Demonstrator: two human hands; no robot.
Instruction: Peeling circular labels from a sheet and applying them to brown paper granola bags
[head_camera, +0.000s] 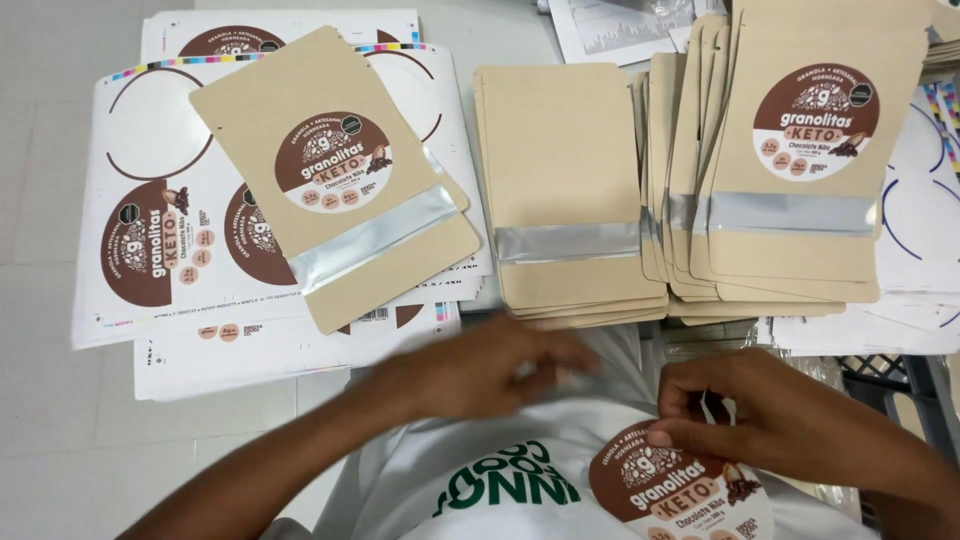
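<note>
So, lower right of frame: right hand (790, 420) pinching a thin, floppy round sticker (675, 490) by its top edge, left hand (480, 370) blurred, grip unclear, probably best handled by edges.

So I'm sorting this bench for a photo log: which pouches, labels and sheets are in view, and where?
Labelled pouch: tan, silver strip, tilted, upper left.
Sticker sheets: white, brown rounds, beneath it.
Plain pouch stack: tan, centre.
Fanned pouches: right, top one labelled.
Round label: brown and white, at right hand.
</note>
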